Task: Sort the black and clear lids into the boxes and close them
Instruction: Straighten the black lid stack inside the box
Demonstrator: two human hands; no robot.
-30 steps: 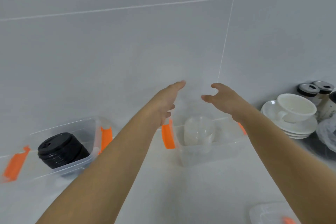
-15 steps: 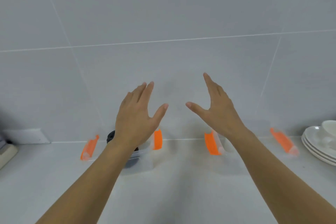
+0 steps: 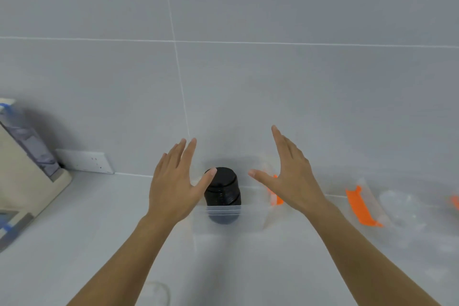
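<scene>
My left grip (image 3: 171, 189) is spread wide, fingers apart and holding nothing, palm facing away from me. My right grip (image 3: 291, 176) is spread the same way, thumb pointing inward, also bare. Both hang above the desk (image 3: 99, 231) with a gap between them. In that gap I see the stack of black lids (image 3: 222, 194) standing inside the left box (image 3: 223, 211), a clear tub whose front wall crosses the lower part of the stack. My left thumb overlaps the stack's top edge; whether it touches I cannot tell. An orange latch (image 3: 275, 196) shows just under my right palm. Further right sits the right box (image 3: 397, 208) with another orange latch (image 3: 361, 207); its contents are blurred. A wall socket (image 3: 85, 161) sits far left.
</scene>
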